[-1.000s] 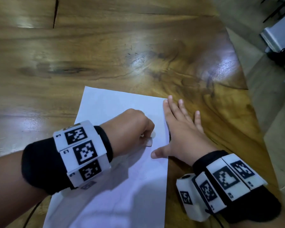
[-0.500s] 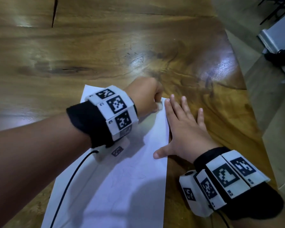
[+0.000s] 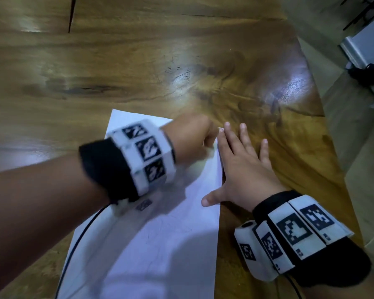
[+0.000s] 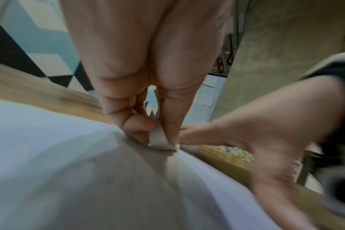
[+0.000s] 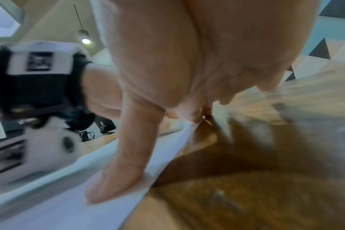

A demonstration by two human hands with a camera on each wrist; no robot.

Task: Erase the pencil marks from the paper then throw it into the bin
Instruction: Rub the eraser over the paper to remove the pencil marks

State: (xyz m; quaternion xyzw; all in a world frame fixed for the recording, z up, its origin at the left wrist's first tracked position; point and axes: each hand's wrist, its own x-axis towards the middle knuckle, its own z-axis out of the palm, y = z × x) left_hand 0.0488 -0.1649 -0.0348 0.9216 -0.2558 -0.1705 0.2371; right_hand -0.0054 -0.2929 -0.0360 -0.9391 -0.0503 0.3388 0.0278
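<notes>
A white sheet of paper (image 3: pixel 160 251) lies on the wooden table (image 3: pixel 138 72), with faint pencil lines near its middle. My left hand (image 3: pixel 190 137) is at the sheet's far right corner and pinches a small white eraser (image 4: pixel 159 138) between thumb and fingers, its lower end on the paper (image 4: pixel 69 171). My right hand (image 3: pixel 242 169) lies flat with spread fingers along the sheet's right edge. Its thumb (image 5: pixel 120 168) presses on the paper (image 5: pixel 69 210); the other fingers rest on the wood. The bin is not in view.
The table's right edge (image 3: pixel 324 147) runs diagonally beside my right hand, with floor beyond it. A grey and black object (image 3: pixel 367 61) stands on the floor at the far right. A black cable (image 3: pixel 73 251) runs from my left wristband across the paper.
My left hand with the eraser has slid from the sheet's middle up to its far right corner. The right hand has stayed flat on the sheet's edge.
</notes>
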